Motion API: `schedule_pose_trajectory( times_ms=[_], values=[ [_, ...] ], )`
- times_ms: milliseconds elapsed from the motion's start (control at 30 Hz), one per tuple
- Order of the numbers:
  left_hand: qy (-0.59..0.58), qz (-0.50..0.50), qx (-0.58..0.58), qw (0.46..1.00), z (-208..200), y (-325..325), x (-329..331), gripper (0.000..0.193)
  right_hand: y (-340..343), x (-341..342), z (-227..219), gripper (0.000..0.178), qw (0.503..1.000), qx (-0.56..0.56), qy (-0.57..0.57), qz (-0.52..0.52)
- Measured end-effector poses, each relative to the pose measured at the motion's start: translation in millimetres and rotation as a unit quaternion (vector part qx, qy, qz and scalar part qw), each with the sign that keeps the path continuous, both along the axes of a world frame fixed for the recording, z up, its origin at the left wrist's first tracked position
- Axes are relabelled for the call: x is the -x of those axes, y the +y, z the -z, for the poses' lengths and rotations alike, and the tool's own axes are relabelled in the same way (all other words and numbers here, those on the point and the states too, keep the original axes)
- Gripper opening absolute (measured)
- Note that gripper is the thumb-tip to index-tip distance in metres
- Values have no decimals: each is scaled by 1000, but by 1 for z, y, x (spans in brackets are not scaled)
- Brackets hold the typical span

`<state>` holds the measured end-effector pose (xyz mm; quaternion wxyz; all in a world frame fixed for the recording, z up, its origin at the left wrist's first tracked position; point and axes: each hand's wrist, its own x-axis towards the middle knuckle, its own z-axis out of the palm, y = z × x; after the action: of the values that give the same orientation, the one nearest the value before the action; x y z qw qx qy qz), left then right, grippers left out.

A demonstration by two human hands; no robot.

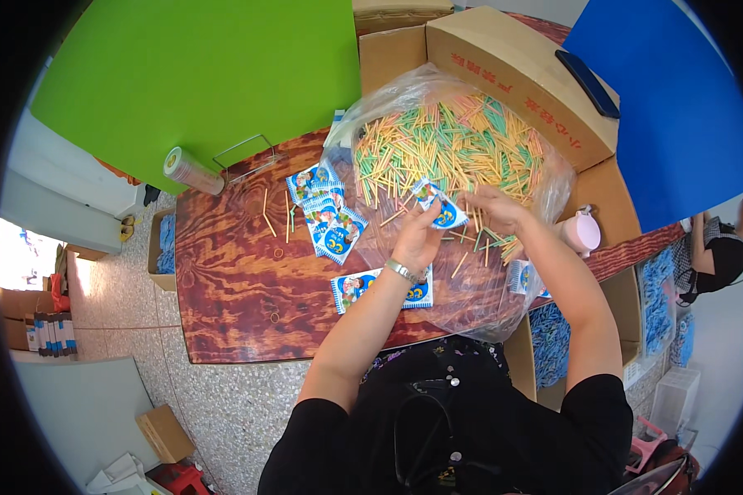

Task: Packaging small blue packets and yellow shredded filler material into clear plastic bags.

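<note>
My left hand (418, 241) grips a small blue-and-white printed packet (442, 208) by its lower left part, above the table. Close to the packet's right side is my right hand (500, 209), its fingers bent together. Whatever they may hold is hidden or too small to make out. Just beyond both hands lies a big heap of thin pastel sticks (450, 144), yellow, green and pink, on a clear plastic sheet or bag (479, 305). Left of my left hand are several similar packets (334, 227), overlapping. More packets (351, 290) rest partly under my left forearm.
A cardboard box (520, 66) stands open behind the heap, with a dark phone (587, 83) on its flap. A pink cup (581, 233) is at the right. On the left are a clear cylindrical container (192, 171), a wire stand (245, 158) and a few loose sticks (268, 214).
</note>
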<state>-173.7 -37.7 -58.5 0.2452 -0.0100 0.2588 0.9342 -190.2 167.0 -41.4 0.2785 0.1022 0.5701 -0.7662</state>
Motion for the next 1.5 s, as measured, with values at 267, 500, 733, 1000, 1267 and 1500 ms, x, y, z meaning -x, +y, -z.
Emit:
schedule_pose_trajectory(
  times_ms=[267,500,733,1000,1267,1500],
  values=[
    [-38,54,5,998,-14,13,34,22,-6,-16,-11,31,986,110,-46,-117],
    [-57,68,84,992,-17,16,28,18,-19,-39,-17,50,985,99,2,-140],
    [-119,-11,120,986,-20,28,19,14,-24,-40,-1,33,998,27,-6,-48],
    [-119,-57,116,984,-12,24,13,15,-35,-45,-1,21,996,65,-48,-24],
    [-17,-50,144,988,-26,26,0,16,-46,-44,-18,22,998,31,-45,-13],
    [-49,-63,87,993,-38,34,-11,18,-52,-38,-7,12,989,-145,10,-33]
  ],
)
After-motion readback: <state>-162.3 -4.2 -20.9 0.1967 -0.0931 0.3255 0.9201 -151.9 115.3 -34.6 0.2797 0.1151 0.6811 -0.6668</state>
